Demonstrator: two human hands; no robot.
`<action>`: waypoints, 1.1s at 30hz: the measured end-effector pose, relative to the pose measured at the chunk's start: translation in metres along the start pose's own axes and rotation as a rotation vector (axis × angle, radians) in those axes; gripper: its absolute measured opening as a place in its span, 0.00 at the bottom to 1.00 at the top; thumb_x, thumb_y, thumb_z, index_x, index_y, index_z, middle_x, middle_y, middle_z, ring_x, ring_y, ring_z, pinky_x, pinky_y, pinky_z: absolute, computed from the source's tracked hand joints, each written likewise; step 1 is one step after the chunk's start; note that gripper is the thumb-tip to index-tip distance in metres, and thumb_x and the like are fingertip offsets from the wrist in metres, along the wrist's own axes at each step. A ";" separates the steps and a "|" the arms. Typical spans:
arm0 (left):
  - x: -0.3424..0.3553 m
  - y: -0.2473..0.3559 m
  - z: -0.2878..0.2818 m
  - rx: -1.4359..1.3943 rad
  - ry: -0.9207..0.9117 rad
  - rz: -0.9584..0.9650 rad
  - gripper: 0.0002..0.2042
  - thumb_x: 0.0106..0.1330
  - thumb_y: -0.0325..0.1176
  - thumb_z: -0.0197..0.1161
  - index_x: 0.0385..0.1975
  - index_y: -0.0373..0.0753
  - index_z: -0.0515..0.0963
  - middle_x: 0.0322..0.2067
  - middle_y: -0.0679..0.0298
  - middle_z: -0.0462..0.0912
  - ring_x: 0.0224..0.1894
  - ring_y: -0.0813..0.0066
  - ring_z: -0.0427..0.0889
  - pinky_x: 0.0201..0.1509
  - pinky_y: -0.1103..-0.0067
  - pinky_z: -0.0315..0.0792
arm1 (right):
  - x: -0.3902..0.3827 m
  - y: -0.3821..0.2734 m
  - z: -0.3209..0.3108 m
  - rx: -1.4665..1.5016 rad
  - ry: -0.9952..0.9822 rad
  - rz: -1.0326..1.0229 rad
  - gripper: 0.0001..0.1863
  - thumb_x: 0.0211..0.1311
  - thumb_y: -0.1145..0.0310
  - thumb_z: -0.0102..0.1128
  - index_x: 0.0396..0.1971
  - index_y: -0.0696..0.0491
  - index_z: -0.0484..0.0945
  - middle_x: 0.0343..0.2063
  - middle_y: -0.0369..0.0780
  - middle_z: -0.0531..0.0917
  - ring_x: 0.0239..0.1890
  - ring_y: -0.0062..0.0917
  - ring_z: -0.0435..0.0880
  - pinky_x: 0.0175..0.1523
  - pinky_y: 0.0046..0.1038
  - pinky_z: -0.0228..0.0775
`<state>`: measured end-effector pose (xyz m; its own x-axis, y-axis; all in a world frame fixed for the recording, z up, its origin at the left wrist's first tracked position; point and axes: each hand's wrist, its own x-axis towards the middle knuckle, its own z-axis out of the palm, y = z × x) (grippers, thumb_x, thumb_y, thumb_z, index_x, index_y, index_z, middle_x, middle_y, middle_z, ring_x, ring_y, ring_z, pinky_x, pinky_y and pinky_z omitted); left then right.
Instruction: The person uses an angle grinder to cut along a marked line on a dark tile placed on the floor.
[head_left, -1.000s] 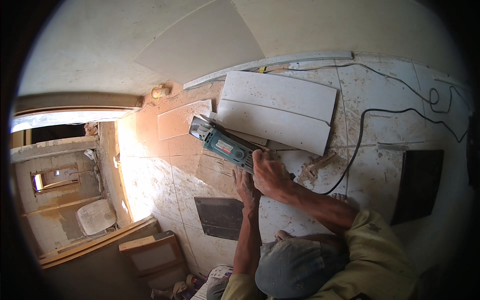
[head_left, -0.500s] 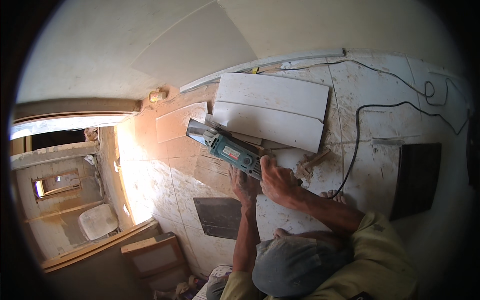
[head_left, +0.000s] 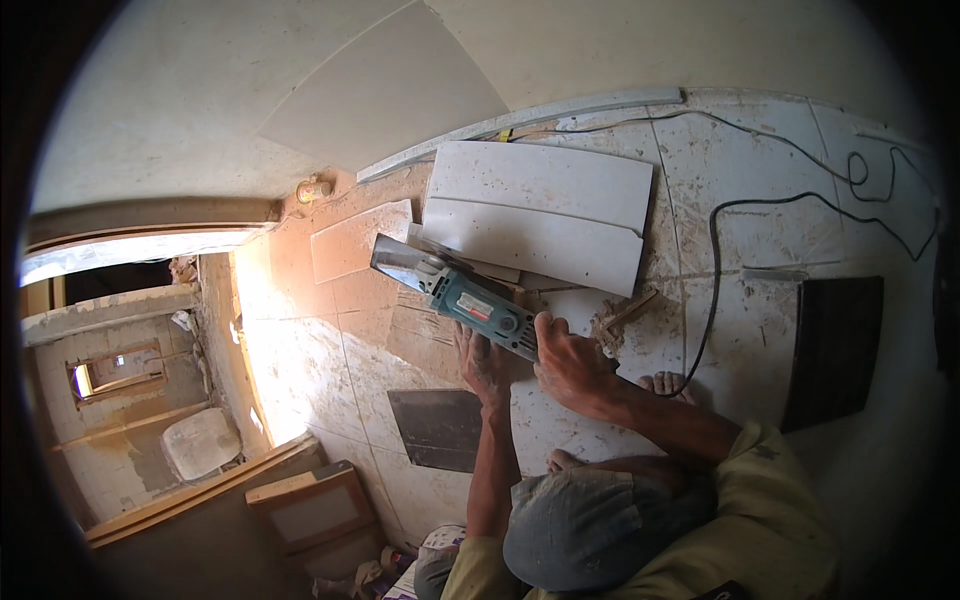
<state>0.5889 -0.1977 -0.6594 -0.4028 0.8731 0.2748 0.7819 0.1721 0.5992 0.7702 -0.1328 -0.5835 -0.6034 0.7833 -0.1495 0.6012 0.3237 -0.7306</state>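
Note:
My right hand (head_left: 572, 365) is wrapped round the rear handle of a teal angle grinder (head_left: 485, 310). Its large disc guard (head_left: 402, 262) points to the upper left, over the near edge of stacked pale tiles (head_left: 540, 215). Just below the grinder's body is my left hand (head_left: 485, 368), its fingers stretched forward beside a dusty brown tile piece (head_left: 420, 338). The grinder partly hides those fingers. A dark tile (head_left: 436, 428) lies on the floor left of my left forearm.
A black power cord (head_left: 713, 260) loops across the dusty tiled floor at right. A dark panel (head_left: 835, 350) lies at far right. Along the wall runs a long pale strip (head_left: 530, 125). A wooden frame (head_left: 318, 510) stands lower left, below a bright opening. Debris (head_left: 620, 320) sits near my right hand.
The grinder has shifted slightly right with my right hand, sliding relative to the tiles. My left hand stays nearly in place.

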 end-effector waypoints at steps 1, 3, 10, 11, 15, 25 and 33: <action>-0.001 -0.001 0.001 -0.011 0.004 0.011 0.19 0.61 0.24 0.63 0.54 0.36 0.77 0.62 0.51 0.73 0.69 0.47 0.65 0.71 0.61 0.58 | -0.001 0.001 -0.001 0.003 -0.009 0.003 0.30 0.50 0.71 0.68 0.48 0.64 0.60 0.33 0.51 0.75 0.24 0.40 0.84 0.28 0.37 0.80; -0.004 -0.003 0.005 -0.018 0.006 0.004 0.20 0.62 0.24 0.63 0.55 0.36 0.76 0.62 0.50 0.73 0.69 0.47 0.65 0.71 0.61 0.59 | -0.004 0.001 -0.010 -0.004 -0.031 0.006 0.30 0.50 0.70 0.69 0.48 0.65 0.60 0.33 0.51 0.75 0.25 0.41 0.84 0.28 0.37 0.80; 0.002 -0.006 -0.009 -0.187 -0.004 -0.288 0.25 0.69 0.35 0.61 0.64 0.36 0.67 0.65 0.45 0.68 0.69 0.48 0.65 0.70 0.65 0.60 | -0.019 0.010 -0.025 -0.036 -0.025 -0.030 0.26 0.53 0.69 0.67 0.45 0.64 0.64 0.33 0.50 0.75 0.27 0.39 0.86 0.25 0.36 0.80; 0.011 -0.001 -0.018 -0.179 0.013 -0.341 0.26 0.70 0.37 0.60 0.65 0.36 0.65 0.65 0.45 0.67 0.69 0.48 0.65 0.70 0.65 0.60 | -0.022 0.013 -0.029 -0.044 -0.039 -0.051 0.26 0.53 0.69 0.67 0.45 0.64 0.64 0.33 0.50 0.75 0.27 0.39 0.86 0.25 0.36 0.80; 0.071 -0.038 -0.041 -0.218 0.231 -0.488 0.44 0.66 0.54 0.62 0.70 0.25 0.53 0.61 0.38 0.67 0.63 0.51 0.69 0.67 0.69 0.62 | -0.036 0.024 -0.047 0.185 0.006 0.040 0.29 0.52 0.70 0.68 0.51 0.59 0.63 0.39 0.54 0.76 0.35 0.54 0.82 0.41 0.48 0.78; 0.195 -0.114 -0.048 -0.516 0.300 -0.835 0.25 0.61 0.39 0.70 0.52 0.28 0.73 0.38 0.53 0.81 0.40 0.63 0.82 0.47 0.70 0.77 | -0.058 0.062 -0.091 0.136 0.134 0.285 0.35 0.45 0.73 0.73 0.53 0.61 0.65 0.39 0.58 0.78 0.43 0.58 0.78 0.48 0.49 0.70; 0.227 -0.139 -0.087 -1.042 0.923 -1.088 0.07 0.65 0.25 0.63 0.39 0.31 0.75 0.33 0.58 0.79 0.30 0.66 0.82 0.31 0.67 0.79 | -0.056 0.106 -0.105 0.089 0.203 0.304 0.38 0.42 0.80 0.69 0.57 0.66 0.63 0.44 0.60 0.76 0.51 0.56 0.76 0.58 0.44 0.66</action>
<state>0.3472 -0.0634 -0.6152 -0.8866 -0.0107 -0.4625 -0.4501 -0.2107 0.8678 0.9221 -0.0865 -0.5828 -0.2826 0.9287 -0.2402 0.6835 0.0192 -0.7297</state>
